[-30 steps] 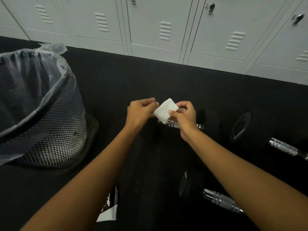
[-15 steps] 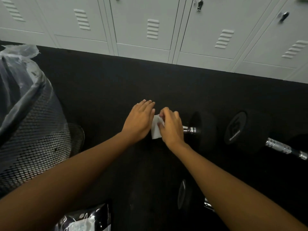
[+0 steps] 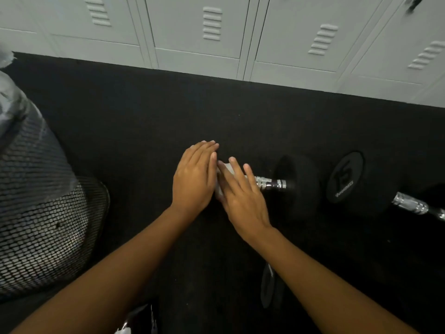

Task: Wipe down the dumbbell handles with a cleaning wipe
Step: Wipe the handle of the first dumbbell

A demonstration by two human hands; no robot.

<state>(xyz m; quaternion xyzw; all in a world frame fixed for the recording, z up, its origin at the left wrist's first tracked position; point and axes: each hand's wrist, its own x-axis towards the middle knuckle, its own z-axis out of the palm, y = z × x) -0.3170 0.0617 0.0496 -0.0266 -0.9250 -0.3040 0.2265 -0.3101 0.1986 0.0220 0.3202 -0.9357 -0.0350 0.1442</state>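
A black dumbbell lies on the dark floor mat, its chrome handle (image 3: 271, 183) running left from the round head (image 3: 301, 186). A white cleaning wipe (image 3: 222, 168) sits on the handle's left part, mostly hidden between my hands. My right hand (image 3: 240, 196) lies flat over the wipe and handle with straight fingers. My left hand (image 3: 195, 177) rests beside it with straight fingers, covering the dumbbell's left end. A second dumbbell marked 15 (image 3: 345, 177) lies to the right, with a chrome handle (image 3: 414, 207).
A black mesh bin (image 3: 45, 213) with a grey liner stands at the left. Grey lockers (image 3: 212, 27) line the far edge of the mat. A third dumbbell's head (image 3: 268, 288) lies near my right forearm. A dark wipe packet (image 3: 134, 324) shows at the bottom edge.
The wipe went from held up between both hands' fingertips to lying on the handle. Both hands flattened out over it, and the view shifted left and down.
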